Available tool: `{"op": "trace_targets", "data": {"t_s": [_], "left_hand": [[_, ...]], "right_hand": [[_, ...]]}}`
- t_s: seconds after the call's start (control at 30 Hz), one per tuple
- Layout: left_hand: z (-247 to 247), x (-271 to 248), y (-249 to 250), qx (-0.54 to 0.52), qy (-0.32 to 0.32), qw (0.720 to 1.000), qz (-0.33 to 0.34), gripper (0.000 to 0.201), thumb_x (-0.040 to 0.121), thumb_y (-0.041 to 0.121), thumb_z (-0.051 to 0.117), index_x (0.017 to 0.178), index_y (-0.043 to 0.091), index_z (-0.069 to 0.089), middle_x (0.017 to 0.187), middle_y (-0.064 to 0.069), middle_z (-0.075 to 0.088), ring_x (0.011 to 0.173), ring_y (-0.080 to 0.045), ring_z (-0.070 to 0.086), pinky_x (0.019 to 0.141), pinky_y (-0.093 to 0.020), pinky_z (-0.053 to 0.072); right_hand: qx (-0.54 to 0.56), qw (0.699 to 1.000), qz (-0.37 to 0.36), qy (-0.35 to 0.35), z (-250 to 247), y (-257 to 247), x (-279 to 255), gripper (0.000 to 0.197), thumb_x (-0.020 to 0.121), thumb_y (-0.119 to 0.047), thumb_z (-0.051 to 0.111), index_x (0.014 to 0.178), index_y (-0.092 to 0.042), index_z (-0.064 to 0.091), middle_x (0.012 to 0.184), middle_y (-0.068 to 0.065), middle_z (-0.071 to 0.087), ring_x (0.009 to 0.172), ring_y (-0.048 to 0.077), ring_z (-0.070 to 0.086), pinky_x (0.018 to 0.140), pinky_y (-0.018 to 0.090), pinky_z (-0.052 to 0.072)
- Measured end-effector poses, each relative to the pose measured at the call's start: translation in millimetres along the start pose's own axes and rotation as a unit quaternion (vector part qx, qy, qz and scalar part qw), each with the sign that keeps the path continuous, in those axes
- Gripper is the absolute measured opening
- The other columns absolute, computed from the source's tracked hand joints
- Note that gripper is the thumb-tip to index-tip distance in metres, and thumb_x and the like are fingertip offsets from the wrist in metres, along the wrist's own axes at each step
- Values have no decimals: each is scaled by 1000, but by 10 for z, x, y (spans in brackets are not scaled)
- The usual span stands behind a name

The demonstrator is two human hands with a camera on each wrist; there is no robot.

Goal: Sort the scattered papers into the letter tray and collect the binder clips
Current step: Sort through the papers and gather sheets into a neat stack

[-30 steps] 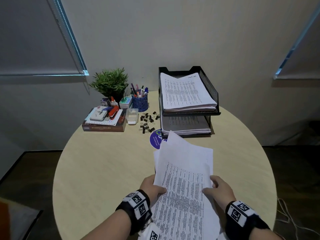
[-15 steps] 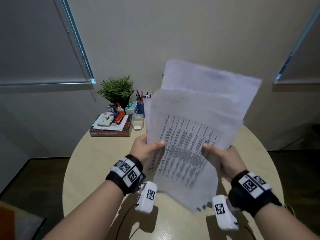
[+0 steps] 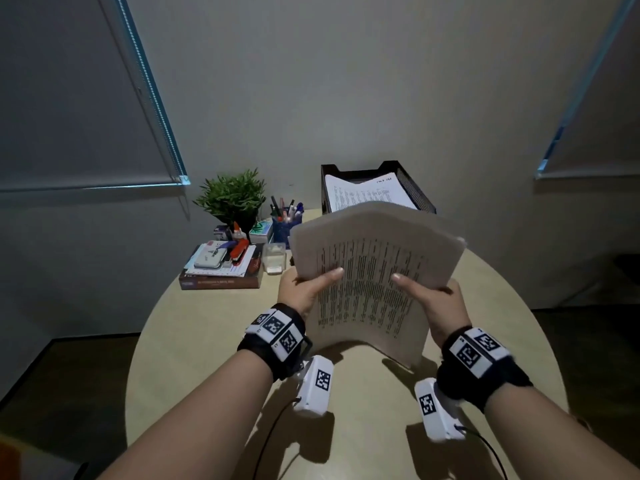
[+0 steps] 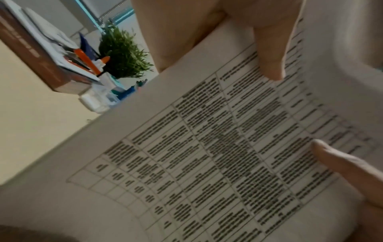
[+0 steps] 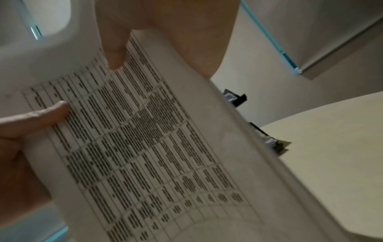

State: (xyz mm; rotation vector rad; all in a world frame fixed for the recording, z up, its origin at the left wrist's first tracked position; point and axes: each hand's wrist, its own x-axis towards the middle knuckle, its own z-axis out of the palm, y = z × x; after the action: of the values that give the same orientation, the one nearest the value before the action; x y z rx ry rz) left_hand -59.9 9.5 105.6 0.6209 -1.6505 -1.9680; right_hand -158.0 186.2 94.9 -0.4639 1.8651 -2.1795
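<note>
A stack of printed papers stands on its lower edge on the round table, bowed towards me. My left hand grips its left side, thumb on the front sheet. My right hand grips its right side the same way. The left wrist view shows the papers with my left hand's thumb pressed on the printed table; the right wrist view shows the papers under the right hand's thumb. Behind the stack, the black letter tray holds papers in its top tier. The binder clips are hidden.
At the table's back left are a potted plant, a blue pen cup, a small clear box and a book topped with a notebook, a white case and a red stapler. Wall and blinds rise behind.
The loose, fanned sheets have been squared into one even stack and lowered so the bottom edge rests on the table. The letter tray's top tier shows again behind them.
</note>
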Motion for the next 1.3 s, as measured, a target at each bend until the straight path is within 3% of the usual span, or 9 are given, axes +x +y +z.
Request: {"op": "trace_targets", "data": {"t_s": [0.37,0.53,0.63,0.7,0.8,0.97,1.07,1.13,1.3], "left_hand": [[-46,29,84,16,-40,998,46,31,73,-5,72,79,24,63,66,15,72,69,3,67,67,-17,52],[6,51,133,24,-44,996,70,34,69,-4,76,80,25,62,66,15,71,71,2,66,66,-15,53],[12,43,120,18,-49,996,67,35,71,-7,74,79,23,59,61,20,69,63,9,65,62,-11,53],[3,52,95,23,-53,996,67,34,70,-7,75,81,22,61,64,16,71,66,5,67,66,-15,55],[1,58,74,33,-59,995,73,34,70,-8,74,81,22,62,66,16,72,67,3,68,68,-17,55],[0,105,72,32,-49,996,60,30,71,-8,73,80,20,64,65,14,72,66,2,68,69,-17,55],[-44,171,1,41,-39,997,46,29,71,-5,74,83,19,64,71,10,72,72,-1,68,72,-16,55],[-59,164,-146,72,-35,997,15,31,68,5,79,93,15,64,83,7,70,81,-6,67,76,-20,54],[-32,121,-456,98,6,993,-58,59,61,19,86,113,4,61,99,-7,70,94,-21,65,96,-41,50]], "right_hand": [[16,997,-51,64,-27,-176,-14,15,71,-10,78,82,-16,71,74,-4,74,73,12,69,74,32,55],[52,988,-125,81,77,-442,-38,13,75,-24,76,82,-17,68,65,-8,71,62,5,66,61,19,52],[38,982,-166,83,105,-588,-48,36,77,-44,62,74,-8,68,62,3,63,54,12,57,52,18,46],[5,982,-156,106,98,-613,2,30,84,-34,60,70,-9,70,62,6,61,53,12,55,52,19,44],[-27,982,-142,122,97,-630,74,22,81,-13,59,64,-14,72,66,5,63,59,11,55,58,24,41],[-8,985,-162,55,-1,-622,25,17,74,-34,71,82,-19,70,81,1,70,74,15,60,67,26,48],[-67,990,-123,5,-84,-390,-8,20,73,-12,79,88,-18,68,77,-12,71,72,3,64,68,18,51],[-94,995,-39,-5,-129,-84,-30,24,73,-4,77,85,-23,69,77,-15,73,77,0,67,84,28,54],[-89,995,42,-3,-115,286,-74,23,76,0,74,86,-20,70,89,2,71,91,23,65,97,45,48]]}}
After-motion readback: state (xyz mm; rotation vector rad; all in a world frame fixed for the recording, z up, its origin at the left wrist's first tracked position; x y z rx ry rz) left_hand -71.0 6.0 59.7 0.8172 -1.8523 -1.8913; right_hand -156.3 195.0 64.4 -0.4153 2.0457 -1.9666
